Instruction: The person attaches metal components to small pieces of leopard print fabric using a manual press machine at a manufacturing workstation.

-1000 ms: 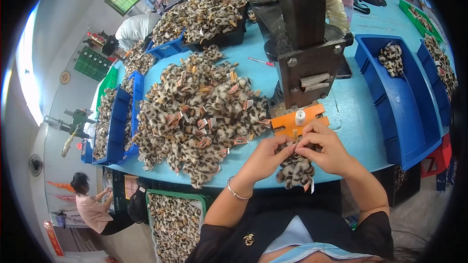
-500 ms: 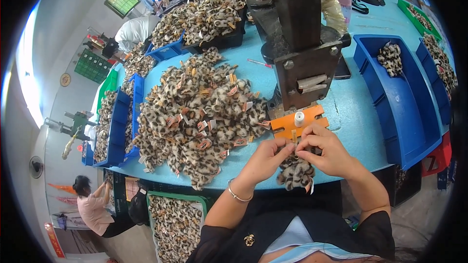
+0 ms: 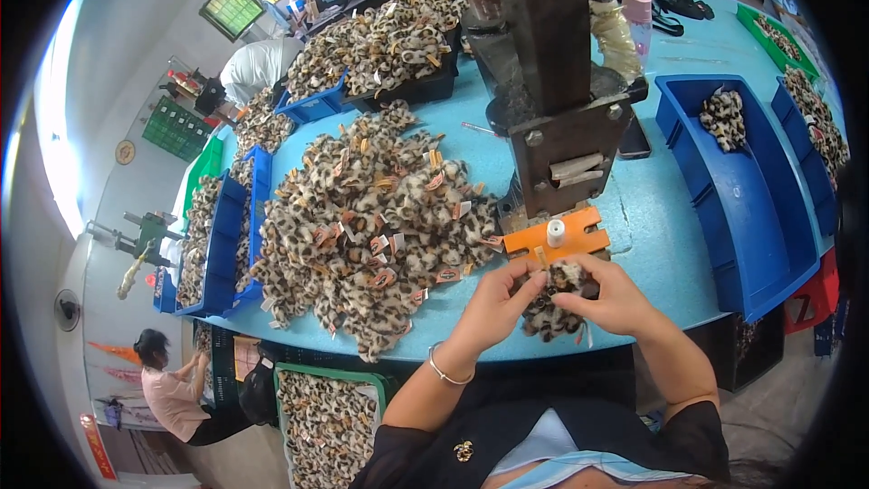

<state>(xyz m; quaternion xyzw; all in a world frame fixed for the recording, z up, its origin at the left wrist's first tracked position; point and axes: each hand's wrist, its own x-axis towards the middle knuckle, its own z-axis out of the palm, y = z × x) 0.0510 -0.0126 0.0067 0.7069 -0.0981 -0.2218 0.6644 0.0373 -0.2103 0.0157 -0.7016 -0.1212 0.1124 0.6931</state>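
Both hands, left (image 3: 493, 308) and right (image 3: 615, 299), pinched one leopard piece (image 3: 554, 294) at the table's (image 3: 652, 235) near edge, seemingly just below the orange plate (image 3: 557, 237).

Fuzzy leopard-print fabric piece (image 3: 554, 301), matt

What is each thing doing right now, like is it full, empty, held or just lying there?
Small leopard-print fuzzy piece: held in both hands.
Left hand: pinching the piece.
Right hand: pinching the piece.
Orange plate with white peg: peg bare.
Big heap of leopard-print pieces: piled loose on the light blue table.
Large blue plastic bin: almost empty.
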